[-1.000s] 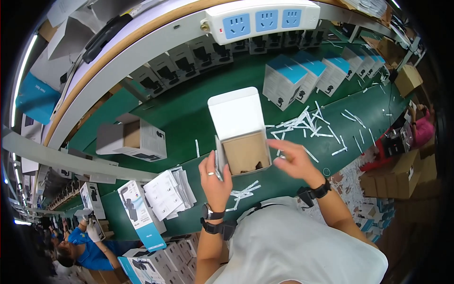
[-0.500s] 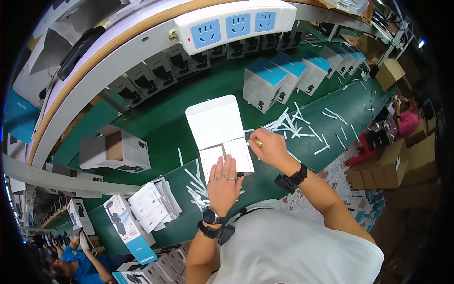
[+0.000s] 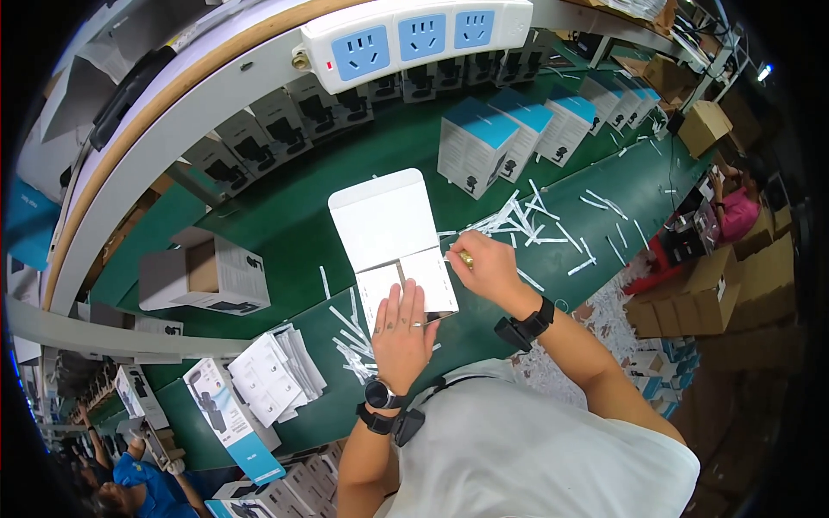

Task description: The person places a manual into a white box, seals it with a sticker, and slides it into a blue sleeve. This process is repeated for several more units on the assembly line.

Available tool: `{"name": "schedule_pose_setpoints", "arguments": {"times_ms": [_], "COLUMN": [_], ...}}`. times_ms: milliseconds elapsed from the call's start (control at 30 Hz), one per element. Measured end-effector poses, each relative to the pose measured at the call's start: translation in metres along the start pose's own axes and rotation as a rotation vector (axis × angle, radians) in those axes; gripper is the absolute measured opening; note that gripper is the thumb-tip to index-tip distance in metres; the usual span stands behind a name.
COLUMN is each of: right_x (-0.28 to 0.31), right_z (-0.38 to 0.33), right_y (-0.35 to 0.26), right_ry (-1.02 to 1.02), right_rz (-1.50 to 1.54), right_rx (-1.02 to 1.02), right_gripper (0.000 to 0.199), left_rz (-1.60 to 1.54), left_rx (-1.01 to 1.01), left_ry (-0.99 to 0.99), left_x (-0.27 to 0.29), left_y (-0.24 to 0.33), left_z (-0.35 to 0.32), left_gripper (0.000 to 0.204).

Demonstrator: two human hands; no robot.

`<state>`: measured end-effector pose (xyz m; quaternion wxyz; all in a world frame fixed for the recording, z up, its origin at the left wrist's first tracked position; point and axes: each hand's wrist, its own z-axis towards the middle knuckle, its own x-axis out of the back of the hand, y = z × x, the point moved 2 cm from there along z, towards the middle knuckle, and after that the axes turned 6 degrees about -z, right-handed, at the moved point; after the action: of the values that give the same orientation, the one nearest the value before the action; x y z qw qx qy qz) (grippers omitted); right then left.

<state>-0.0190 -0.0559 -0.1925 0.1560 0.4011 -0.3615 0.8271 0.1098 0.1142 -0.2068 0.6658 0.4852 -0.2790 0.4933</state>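
"Box (image 3: 395, 246), where is it now?"

"On the bench (image 3: 480, 337), squarely before the person. The left hand (image 3: 403, 337) is at its 6 o'clock, fingers straight and close together, laid flat on the white flaps (image 3: 429, 278), with nothing in their grasp that I can see."

"And the right hand (image 3: 485, 268)?"

"At 3 o'clock, just beside the edge, fingers curled around a small gold piece (image 3: 467, 258). What it is, I cannot tell."

"How far along does it look?"

"Flaps folded in, I'd judge, with a gap between them. The lid (image 3: 380, 216) stands open toward 12, so that is not yet down. Farther out, papers (image 3: 268, 375) lie at 8, strips (image 3: 518, 220) at 2, an open box (image 3: 233, 281) at 9, blue-topped boxes (image 3: 475, 147) at 1."

"What differs from a second ago?"

"Then the brown inside showed where the flaps now lie, the left hand was at the left wall, and the right hand's fingers were looser. Half a second ago looks much like now."
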Motion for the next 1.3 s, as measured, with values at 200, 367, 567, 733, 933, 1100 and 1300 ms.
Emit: {"name": "schedule_pose_setpoints", "arguments": {"times_ms": [200, 367, 567, 733, 933, 1100, 1300], "right_x": [-0.008, -0.01, -0.067, -0.072, -0.018, -0.005, 0.013], "right_z": [-0.006, 0.018, 0.039, 0.044, 0.08, 0.102, 0.054], "right_y": [-0.018, -0.048, -0.088, -0.095, -0.043, 0.037, -0.044], "right_ry": [-0.1, -0.011, -0.202, -0.294, 0.152, -0.334, -0.585], "right_rz": [0.076, 0.218, 0.053, 0.057, 1.032, 1.335, 0.631], "right_rx": [0.004, 0.048, 0.21, 0.213, 0.004, -0.739, 0.398], "right_gripper": [0.016, 0.016, 0.022, 0.028, 0.011, 0.079, 0.026], "left_rz": [0.011, -0.003, -0.089, -0.092, -0.094, -0.116, -0.567], "left_rx": [0.004, 0.008, -0.02, 0.017, -0.096, -0.146, 0.005], "left_ry": [-0.001, 0.019, 0.09, -0.024, -0.036, -0.096, -0.235], "left_x": [0.001, -0.003, -0.007, -0.009, 0.001, 0.015, 0.032], "left_y": [-0.001, -0.004, -0.006, -0.009, -0.005, -0.005, -0.027], "left_z": [0.001, 0.008, 0.007, 0.004, 0.001, 0.007, 0.014], "left_gripper": [0.067, 0.062, 0.038, 0.037, 0.063, 0.064, 0.045]}}
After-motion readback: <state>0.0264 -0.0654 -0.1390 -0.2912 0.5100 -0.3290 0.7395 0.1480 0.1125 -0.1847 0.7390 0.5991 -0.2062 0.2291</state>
